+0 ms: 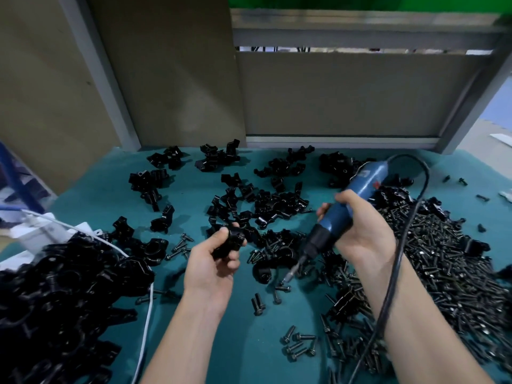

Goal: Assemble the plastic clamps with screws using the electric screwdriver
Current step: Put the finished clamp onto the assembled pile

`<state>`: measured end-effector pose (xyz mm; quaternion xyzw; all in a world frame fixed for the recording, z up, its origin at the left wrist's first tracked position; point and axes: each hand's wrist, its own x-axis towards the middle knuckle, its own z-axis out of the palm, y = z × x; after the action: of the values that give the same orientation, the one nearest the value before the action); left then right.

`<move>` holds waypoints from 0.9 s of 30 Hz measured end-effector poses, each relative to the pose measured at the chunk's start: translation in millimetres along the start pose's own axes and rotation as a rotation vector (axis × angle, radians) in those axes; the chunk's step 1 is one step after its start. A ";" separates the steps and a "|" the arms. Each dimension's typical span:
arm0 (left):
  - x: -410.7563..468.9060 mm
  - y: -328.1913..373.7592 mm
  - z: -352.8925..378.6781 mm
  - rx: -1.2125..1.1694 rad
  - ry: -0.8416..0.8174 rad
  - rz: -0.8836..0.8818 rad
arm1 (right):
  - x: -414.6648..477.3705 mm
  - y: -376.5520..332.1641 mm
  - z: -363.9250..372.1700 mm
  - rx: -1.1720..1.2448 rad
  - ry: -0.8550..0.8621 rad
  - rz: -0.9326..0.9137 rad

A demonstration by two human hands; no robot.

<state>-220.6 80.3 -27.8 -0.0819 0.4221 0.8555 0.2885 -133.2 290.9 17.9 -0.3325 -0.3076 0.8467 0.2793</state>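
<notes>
Grips in the left hand (213,261), fingers curled, a glossy black, blocky plastic clamp (228,242) at centre; wraps the right hand (360,225) round the blue cylindrical electric screwdriver (352,198), steel bit slanting toward 7 o'clock. Holds both above a matte teal counter (243,342) strewn with loose clamps (266,200) toward 12 o'clock and dark flanged screws (443,259) heaped at 4 o'clock.

Glossy black plastic clamps (273,200); dark metal screws (448,261); matt teal tabletop (241,336).
</notes>
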 end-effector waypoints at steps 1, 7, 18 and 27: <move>-0.4 -1.3 1.0 0.002 0.019 -0.008 | -2.1 -0.6 -1.3 -0.060 0.004 0.010; -18.7 9.6 9.6 -0.033 0.018 -0.020 | -26.6 -3.1 -11.7 -0.708 0.097 -0.158; -101.1 59.5 16.5 0.115 -0.259 0.159 | -36.1 -1.4 -11.0 -1.895 0.305 -0.165; -125.1 108.5 -50.7 0.416 0.113 0.494 | -86.2 13.5 51.5 -2.127 0.176 -0.530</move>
<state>-184.3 -63.5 61.5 0.0364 0.6101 0.7893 0.0591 -121.0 206.5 72.4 -0.3859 -0.9208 0.0355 0.0440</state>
